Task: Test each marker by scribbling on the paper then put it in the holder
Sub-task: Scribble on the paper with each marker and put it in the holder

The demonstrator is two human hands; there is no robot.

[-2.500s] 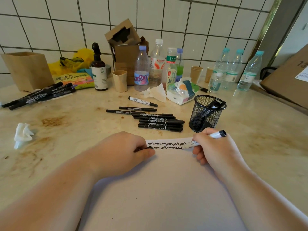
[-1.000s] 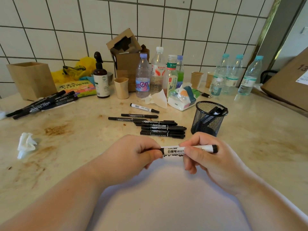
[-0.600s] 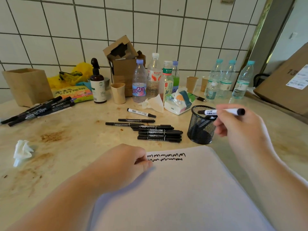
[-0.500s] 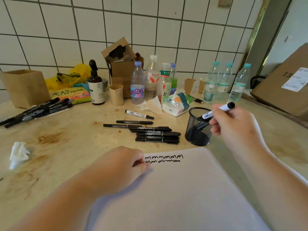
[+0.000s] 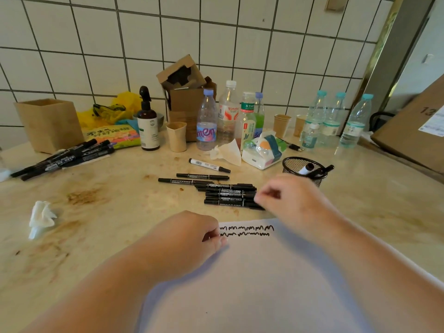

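A white paper (image 5: 264,280) lies in front of me with two black scribble lines (image 5: 245,231) at its top edge. My left hand (image 5: 189,239) rests as a closed fist on the paper's top left corner. My right hand (image 5: 290,200) is blurred, fingers curled, at the right ends of a pile of black markers (image 5: 228,193); a grip cannot be made out. The black mesh holder (image 5: 292,165) stands just behind that hand, with a white marker (image 5: 306,168) and black ones in it. Another white marker (image 5: 207,165) lies behind the pile.
A second bunch of black markers (image 5: 64,157) lies at the far left by a wooden box (image 5: 49,123). Bottles (image 5: 206,121), paper cups, a tissue pack (image 5: 262,152) and a cardboard box line the tiled wall. A crumpled tissue (image 5: 40,216) sits on the left.
My right hand capped the white marker, carried it to the mesh holder and let it go there. It has now dropped left to the marker pile, without that marker.
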